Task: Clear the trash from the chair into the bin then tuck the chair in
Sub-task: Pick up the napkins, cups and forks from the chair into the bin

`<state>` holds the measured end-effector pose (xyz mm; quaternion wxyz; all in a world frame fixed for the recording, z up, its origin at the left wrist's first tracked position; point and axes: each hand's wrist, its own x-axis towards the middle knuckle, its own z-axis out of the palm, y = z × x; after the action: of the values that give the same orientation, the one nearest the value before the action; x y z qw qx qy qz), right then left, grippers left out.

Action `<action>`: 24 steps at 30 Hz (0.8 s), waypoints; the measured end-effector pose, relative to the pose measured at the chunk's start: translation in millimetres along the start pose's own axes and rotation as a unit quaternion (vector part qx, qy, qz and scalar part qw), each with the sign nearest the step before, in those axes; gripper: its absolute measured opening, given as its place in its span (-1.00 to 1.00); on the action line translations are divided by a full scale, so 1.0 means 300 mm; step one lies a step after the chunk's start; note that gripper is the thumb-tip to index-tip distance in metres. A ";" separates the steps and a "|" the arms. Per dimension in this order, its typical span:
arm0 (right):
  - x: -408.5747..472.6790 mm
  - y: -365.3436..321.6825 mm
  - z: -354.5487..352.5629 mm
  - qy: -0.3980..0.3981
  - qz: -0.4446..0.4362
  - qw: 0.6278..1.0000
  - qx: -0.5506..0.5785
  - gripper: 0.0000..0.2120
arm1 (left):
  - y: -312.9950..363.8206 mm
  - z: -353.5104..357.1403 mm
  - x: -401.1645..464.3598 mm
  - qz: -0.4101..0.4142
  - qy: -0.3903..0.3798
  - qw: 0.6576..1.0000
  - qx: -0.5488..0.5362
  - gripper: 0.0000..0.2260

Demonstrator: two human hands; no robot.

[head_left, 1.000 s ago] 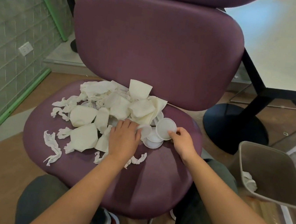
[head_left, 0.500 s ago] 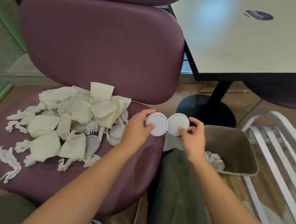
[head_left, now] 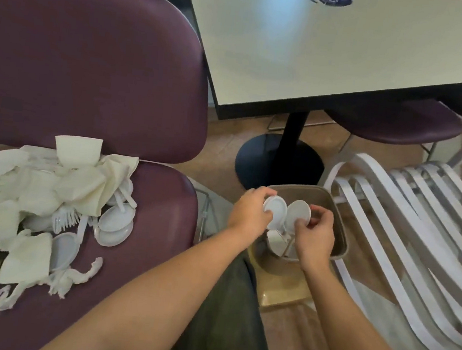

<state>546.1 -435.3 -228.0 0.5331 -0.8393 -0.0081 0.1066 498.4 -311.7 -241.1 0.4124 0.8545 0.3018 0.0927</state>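
Both lids have come off the chair and now hang over the bin [head_left: 339, 214] at lower centre: your left hand [head_left: 250, 214] pinches one plastic lid [head_left: 275, 208], your right hand [head_left: 314, 242] pinches the other lid [head_left: 298, 214], fingers curled on the rims. Drop looks next. Plenty remains on the purple chair [head_left: 144, 251] at left: napkins [head_left: 80, 187], more lids, a plastic fork [head_left: 67, 219].

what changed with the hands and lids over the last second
Each hand picked a white lid off the chair seat and carried it right: left hand and right hand now hold them over the bin. The pile of napkins stayed put.
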 end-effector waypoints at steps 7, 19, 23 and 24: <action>0.096 0.134 -0.015 -0.085 0.063 0.989 -0.101 -0.61 | 0.011 0.168 0.062 -0.039 -0.079 0.996 0.011 -0.55; -0.047 -0.050 0.118 -0.163 -0.029 0.985 -0.050 -0.78 | -0.068 -0.139 -0.010 -0.027 -0.017 0.998 -0.047 -0.81; -0.148 -0.135 0.218 -0.203 -0.071 0.975 -0.055 -0.79 | -0.145 -0.308 -0.082 -0.045 0.039 0.997 -0.039 -0.84; -0.180 -0.152 0.249 -0.214 -0.079 0.972 -0.059 -0.80 | -0.175 -0.350 -0.107 -0.051 0.055 0.996 -0.039 -0.86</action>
<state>484.0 -355.8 -208.5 0.4754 -0.8236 -0.1944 0.2406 406.8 -237.7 -210.7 0.4324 0.8149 0.3635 0.1300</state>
